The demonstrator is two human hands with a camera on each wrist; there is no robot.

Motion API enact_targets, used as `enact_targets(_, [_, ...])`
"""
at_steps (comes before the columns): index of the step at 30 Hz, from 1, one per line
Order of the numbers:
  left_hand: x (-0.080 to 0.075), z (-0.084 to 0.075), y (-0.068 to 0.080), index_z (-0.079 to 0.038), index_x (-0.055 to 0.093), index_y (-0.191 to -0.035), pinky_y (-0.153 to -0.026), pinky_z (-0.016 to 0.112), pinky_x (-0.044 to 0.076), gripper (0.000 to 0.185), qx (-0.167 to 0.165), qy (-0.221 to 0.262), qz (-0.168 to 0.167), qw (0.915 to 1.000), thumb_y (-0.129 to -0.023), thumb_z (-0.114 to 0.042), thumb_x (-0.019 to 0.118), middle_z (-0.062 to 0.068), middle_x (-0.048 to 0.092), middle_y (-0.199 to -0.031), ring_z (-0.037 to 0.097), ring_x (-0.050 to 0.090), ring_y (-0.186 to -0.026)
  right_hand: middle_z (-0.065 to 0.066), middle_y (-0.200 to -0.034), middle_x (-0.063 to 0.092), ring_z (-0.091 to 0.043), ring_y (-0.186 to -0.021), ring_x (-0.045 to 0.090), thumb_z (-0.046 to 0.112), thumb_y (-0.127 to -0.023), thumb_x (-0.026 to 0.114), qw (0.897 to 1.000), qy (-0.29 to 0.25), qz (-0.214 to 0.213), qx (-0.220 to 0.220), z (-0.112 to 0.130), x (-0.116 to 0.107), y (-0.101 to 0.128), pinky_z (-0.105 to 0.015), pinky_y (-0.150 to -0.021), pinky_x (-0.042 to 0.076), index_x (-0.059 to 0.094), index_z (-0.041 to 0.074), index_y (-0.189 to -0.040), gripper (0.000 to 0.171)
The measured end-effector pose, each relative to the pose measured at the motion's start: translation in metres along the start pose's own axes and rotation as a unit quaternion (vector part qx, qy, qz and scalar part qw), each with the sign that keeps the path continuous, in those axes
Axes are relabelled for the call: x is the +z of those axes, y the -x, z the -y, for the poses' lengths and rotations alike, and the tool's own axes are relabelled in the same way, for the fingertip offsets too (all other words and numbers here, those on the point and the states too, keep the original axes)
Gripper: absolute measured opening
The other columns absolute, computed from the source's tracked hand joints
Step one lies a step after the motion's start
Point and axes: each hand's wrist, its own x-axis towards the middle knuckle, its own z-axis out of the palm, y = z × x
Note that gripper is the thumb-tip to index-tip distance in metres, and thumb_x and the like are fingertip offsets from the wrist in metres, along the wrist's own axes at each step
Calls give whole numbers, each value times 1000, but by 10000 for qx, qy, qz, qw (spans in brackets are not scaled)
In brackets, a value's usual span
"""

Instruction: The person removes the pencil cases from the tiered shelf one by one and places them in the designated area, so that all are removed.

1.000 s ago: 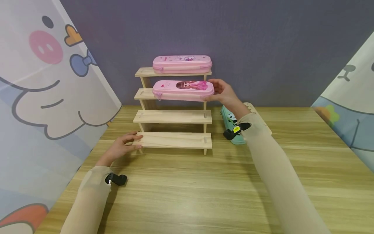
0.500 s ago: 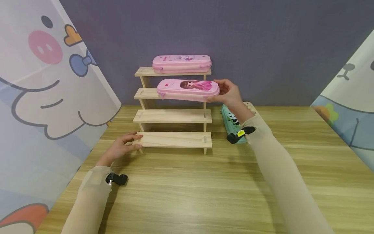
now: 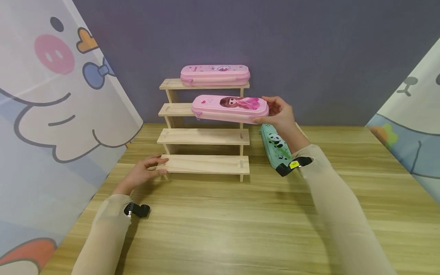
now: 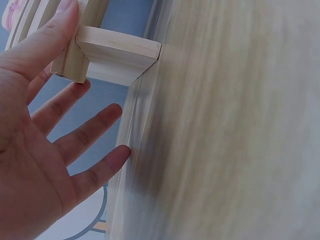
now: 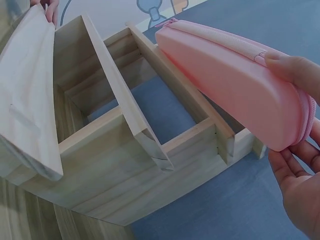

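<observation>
My right hand (image 3: 282, 116) grips the right end of a pink pencil case (image 3: 228, 108) with a doll-like girl printed on its lid. In the right wrist view the thumb lies along the zipper side of the case, above the tiers and tilted. The wooden tiered stand (image 3: 203, 136) is at the middle back. At its lowest tier, my left hand (image 3: 142, 172) pinches the left end of the board. The left wrist view shows the thumb on that board and the other fingers (image 4: 95, 132) spread. Another pink pencil case (image 3: 215, 76) lies on the top tier.
A green panda pencil case (image 3: 275, 145) lies on the wood-grain table (image 3: 206, 221) right of the stand. Beyond it, a cream case is mostly hidden by my right wrist. A grey wall (image 3: 309, 57) rises behind; cartoon-printed panels flank both sides.
The pink girl-print pencil case has come off the second tier from the top and moved right and towards me in my right hand. My left hand has stayed put.
</observation>
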Motion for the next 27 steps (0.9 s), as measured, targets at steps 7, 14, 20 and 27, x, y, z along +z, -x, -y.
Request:
enact_targets(7, [0,0,1,4,56,-137,-109,67,26,49,4,-88,14,10000,-94,-14,71,31,28,-155,53,28,-139,-3,-104,66,-15,-92,59,-26,-63,79,9997,-142,-200,-93,6,-14,10,-18,-81,51,69,7,-112,59])
enact_targets(14, [-1,-1,0,3,56,-138,-109,68,26,51,-54,6,30,10000,-93,-15,72,31,26,-156,53,27,-140,-3,-105,65,-14,-94,57,-26,-65,78,9986,-264,-401,-208,14,-31,24,-17,-82,50,70,8,-111,58])
enact_targets(20, [0,-1,-1,4,56,-136,-109,67,27,50,7,-74,1,10000,-93,-16,72,32,29,-154,53,28,-139,-7,-106,65,-16,-94,57,-31,-66,74,9966,-559,-446,-413,20,-48,35,-17,-82,52,70,5,-111,58])
enact_targets(27, [1,-1,0,6,56,-136,-109,67,27,48,98,7,20,9999,-92,-9,72,32,30,-153,54,28,-138,-7,-106,66,-15,-92,59,-30,-64,76,9950,-606,-642,-465,22,-73,45,-17,-79,53,69,3,-111,59])
